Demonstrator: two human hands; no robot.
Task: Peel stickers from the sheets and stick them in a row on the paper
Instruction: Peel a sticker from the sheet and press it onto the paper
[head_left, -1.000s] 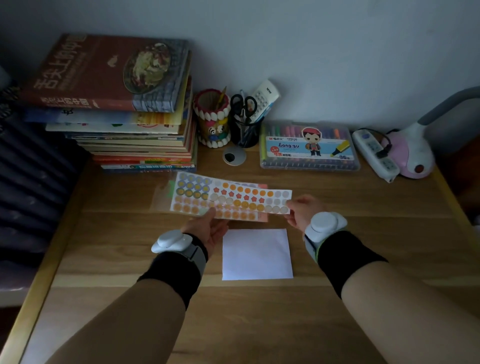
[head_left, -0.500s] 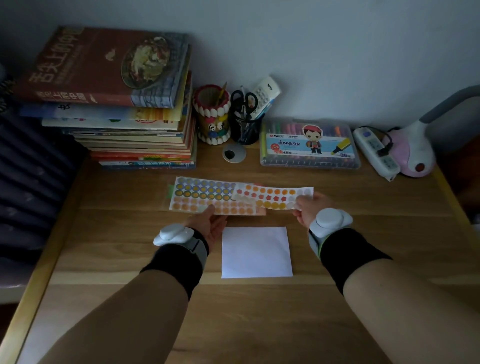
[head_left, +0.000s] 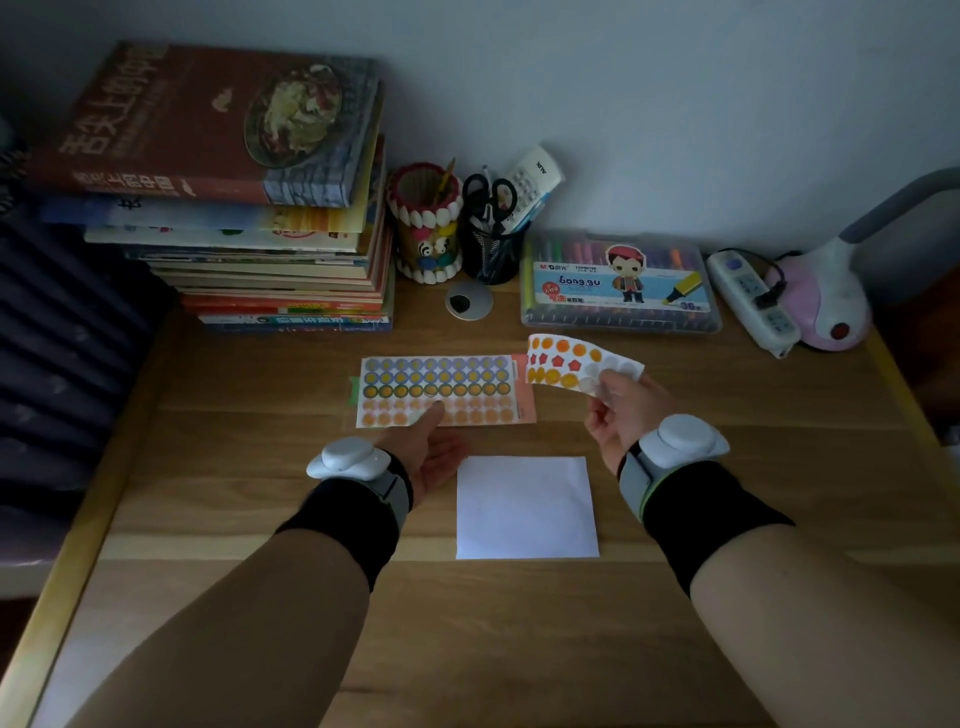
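Wooden desk (head_left: 260, 519), contents left to right:
- Stack of books (head_left: 249, 208), back left against the wall, a red hardback on top
- Left hand (head_left: 434, 447): palm turned inward, fingers loosely spread, one fingertip pressing the near edge of the flat sticker sheets (head_left: 441, 387); pinching nothing
- Flat sticker sheets: on the desk beyond the paper, rows of blue-ringed yellow circles above orange ones, a pink sheet edge showing beneath at right
- Decorated pen pot (head_left: 427, 223) and black mesh pen holder (head_left: 491, 249) with scissors (head_left: 488, 192), at the back
- White paper (head_left: 524, 506): square, blank, flat between the two wrists
- Loose sticker sheet (head_left: 571, 364): orange circles and red stars, raised off the desk, curling, pinched at its right end
- Right hand (head_left: 623, 410): thumb and fingers pressed together on that sheet
- Marker case (head_left: 618, 283), behind
- Power strip (head_left: 753, 301)
- Pink desk lamp base (head_left: 826, 301), far right
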